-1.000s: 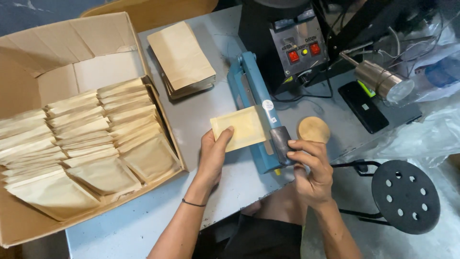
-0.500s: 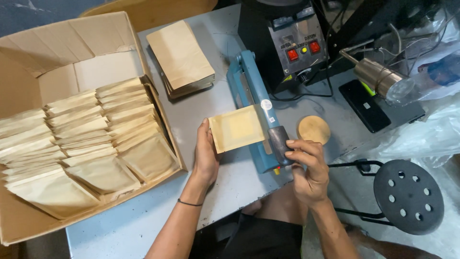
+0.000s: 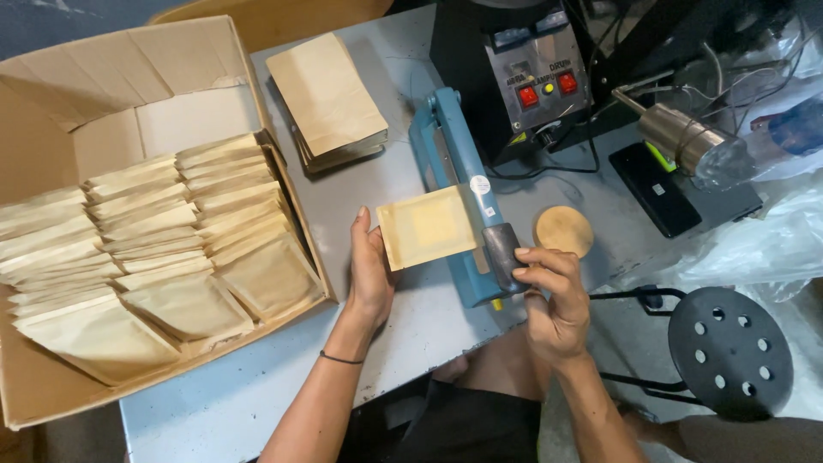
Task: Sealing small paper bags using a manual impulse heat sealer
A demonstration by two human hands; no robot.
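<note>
Two hands are at work on a blue impulse sealer [image 3: 454, 206] that lies on the grey counter [image 3: 377, 171]. The left hand [image 3: 370, 274] lies flat and open against the left edge of a small tan paper pouch [image 3: 426, 225], steadying it so that its right end sits under the sealer's arm. The right hand [image 3: 549, 296] is curled around the dark handle [image 3: 502, 250] at the near end of that arm, fingers wrapped over it. The arm appears lowered onto the pouch, so the step in hand looks like the sealing press itself, with the pouch's open end pinched in the bar. Whether the press is complete cannot be told from this view. By my reading, the next move calls for lifting the handle straight up while the left hand keeps the pouch from sticking or skewing, then drawing the pouch out leftward. To the left, a large cardboard box [image 3: 51, 94] holds many rows of similar tan pouches [image 3: 171, 249] standing on edge, which look like finished ones. A flat stack of pouches [image 3: 326, 94] lies on the counter behind the sealer, probably the supply. A round wooden disc [image 3: 563, 231] rests just to the right of the sealer, and a black machine with red buttons [image 3: 531, 77] stands behind it. A black perforated stool [image 3: 729, 351] is lower right.
</note>
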